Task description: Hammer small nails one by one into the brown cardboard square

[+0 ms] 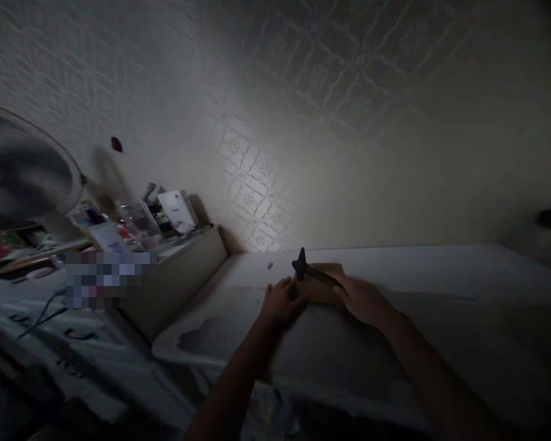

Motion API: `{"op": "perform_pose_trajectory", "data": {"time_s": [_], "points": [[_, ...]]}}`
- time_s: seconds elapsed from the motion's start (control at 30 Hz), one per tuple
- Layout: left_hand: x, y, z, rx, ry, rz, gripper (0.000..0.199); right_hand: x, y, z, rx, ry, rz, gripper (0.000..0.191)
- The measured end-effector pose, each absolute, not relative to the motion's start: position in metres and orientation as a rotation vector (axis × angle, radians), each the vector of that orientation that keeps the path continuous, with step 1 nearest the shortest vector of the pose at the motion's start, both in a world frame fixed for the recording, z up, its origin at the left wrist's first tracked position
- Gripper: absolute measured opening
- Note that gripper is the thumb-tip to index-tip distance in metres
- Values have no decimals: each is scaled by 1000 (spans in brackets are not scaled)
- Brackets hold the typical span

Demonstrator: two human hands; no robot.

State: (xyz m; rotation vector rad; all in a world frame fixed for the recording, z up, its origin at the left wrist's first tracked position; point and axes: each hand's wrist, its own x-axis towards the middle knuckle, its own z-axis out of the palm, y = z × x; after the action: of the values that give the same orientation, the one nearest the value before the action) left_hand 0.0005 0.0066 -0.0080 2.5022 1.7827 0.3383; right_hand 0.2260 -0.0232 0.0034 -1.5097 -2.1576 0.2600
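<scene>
The room is dim. My left hand (282, 301) rests on a white tabletop (441, 275), its fingers curled at the base of a dark pointed tool (302, 264) that stands up from a small brown board (322, 285). My right hand (360, 298) lies on the right side of that board, with a thin dark rod running under its fingers toward the tool. I cannot tell what the tool is or how firmly either hand grips it.
A patterned wall (275, 122) rises right behind the table. To the left stands a lower cabinet (183, 269) crowded with bottles and boxes (138, 220). A spinning fan (22, 171) fills the far left. Cables lie on a patterned cloth (50, 318) at lower left.
</scene>
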Motion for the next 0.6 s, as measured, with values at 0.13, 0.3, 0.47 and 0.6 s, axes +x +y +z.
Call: {"op": "perform_pose_trajectory", "data": {"time_s": [0.13,0.3,0.47,0.6], "points": [[1,7,-7,2493,1786,335,69,225,-24,4,-1541,-2154,257,44],[1,7,-7,2491,1799,306,69,224,-25,5,-1506,-2152,255,44],[0,7,-8,2482,1793,337,67,223,-25,6,-1530,-2168,235,44],[-1,8,-9,2497,1778,356,68,224,-24,5,-1518,-2159,247,45]]}}
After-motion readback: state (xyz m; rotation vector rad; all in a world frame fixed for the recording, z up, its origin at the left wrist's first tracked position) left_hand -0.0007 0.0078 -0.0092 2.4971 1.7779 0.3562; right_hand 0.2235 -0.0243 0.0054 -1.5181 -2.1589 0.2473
